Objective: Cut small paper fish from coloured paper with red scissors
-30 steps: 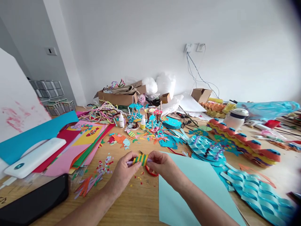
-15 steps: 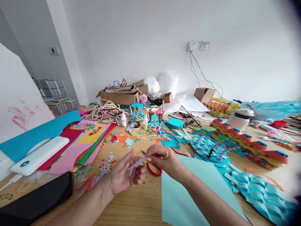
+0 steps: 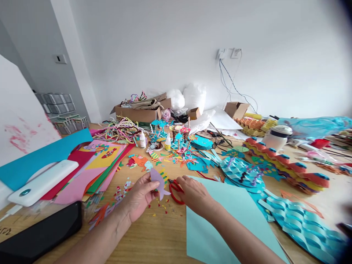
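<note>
Right hand (image 3: 194, 192) has left the purple paper fish with yellow-and-green strips (image 3: 156, 179) for the red-handled scissors (image 3: 176, 192).
One black phone (image 3: 44, 231) and one white power bank (image 3: 44, 181) lie at far left, beside a fanned stack of coloured paper (image 3: 78, 183). Left hand (image 3: 143, 194) pinches the fish between thumb and fingers, above the wooden table (image 3: 154, 238); behind it stand two small white bottles (image 3: 142, 140). Right-hand fingers are bent over the scissors' handles, touching them; whether they grip is unclear. One pale blue-green sheet (image 3: 225, 220) lies under the right forearm, crowding the scissors' right side. Further right are two blue woven-paper pieces (image 3: 305, 220) and one white tumbler (image 3: 276, 138).
</note>
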A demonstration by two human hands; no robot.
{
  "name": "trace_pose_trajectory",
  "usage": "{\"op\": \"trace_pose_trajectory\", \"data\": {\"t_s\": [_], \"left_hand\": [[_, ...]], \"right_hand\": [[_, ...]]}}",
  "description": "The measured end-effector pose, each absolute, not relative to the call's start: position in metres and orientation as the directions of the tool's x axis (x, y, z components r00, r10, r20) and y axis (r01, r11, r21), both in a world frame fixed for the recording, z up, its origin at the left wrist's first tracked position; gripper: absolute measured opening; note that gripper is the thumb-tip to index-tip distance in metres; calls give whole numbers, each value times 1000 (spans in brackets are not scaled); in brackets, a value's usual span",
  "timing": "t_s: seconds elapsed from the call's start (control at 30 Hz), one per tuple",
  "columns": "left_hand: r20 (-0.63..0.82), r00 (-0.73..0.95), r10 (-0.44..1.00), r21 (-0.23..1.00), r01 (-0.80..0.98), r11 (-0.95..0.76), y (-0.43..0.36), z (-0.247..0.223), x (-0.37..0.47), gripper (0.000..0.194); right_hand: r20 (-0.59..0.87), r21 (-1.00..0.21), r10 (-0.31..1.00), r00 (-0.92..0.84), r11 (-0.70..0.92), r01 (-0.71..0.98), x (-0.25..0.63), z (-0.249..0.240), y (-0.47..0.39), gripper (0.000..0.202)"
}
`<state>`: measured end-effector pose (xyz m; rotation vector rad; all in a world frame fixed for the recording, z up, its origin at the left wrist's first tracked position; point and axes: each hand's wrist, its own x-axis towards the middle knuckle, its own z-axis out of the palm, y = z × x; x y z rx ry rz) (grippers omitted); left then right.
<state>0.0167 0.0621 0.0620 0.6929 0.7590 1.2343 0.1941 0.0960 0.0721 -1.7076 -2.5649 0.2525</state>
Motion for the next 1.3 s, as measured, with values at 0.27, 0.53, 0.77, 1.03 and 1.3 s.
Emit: {"op": "trace_pose_trajectory", "data": {"t_s": [0.27, 0.53, 0.77, 1.03, 1.3], "left_hand": [[-129, 55, 990, 801, -583, 137, 62, 63, 17, 23], [-126, 7, 992, 720, -687, 96, 62, 70, 16, 20], [-99, -20, 995, 761, -645, 63, 55, 75, 21, 20], [-4, 15, 1000, 842, -540, 12, 50, 67, 31, 17], [-57, 41, 998, 853, -517, 69, 53, 63, 34, 14]], "right_hand": [[-85, -118, 936, -343, 332, 936, 183, 66, 100, 15], [54, -607, 957, -285, 258, 752, 193, 90, 92, 9], [-25, -957, 932, -361, -127, -259, 177, 85, 70, 34], [-50, -955, 970, -237, -116, -272, 169, 81, 63, 28], [59, -986, 965, -256, 17, -164, 172, 80, 65, 26]]}}
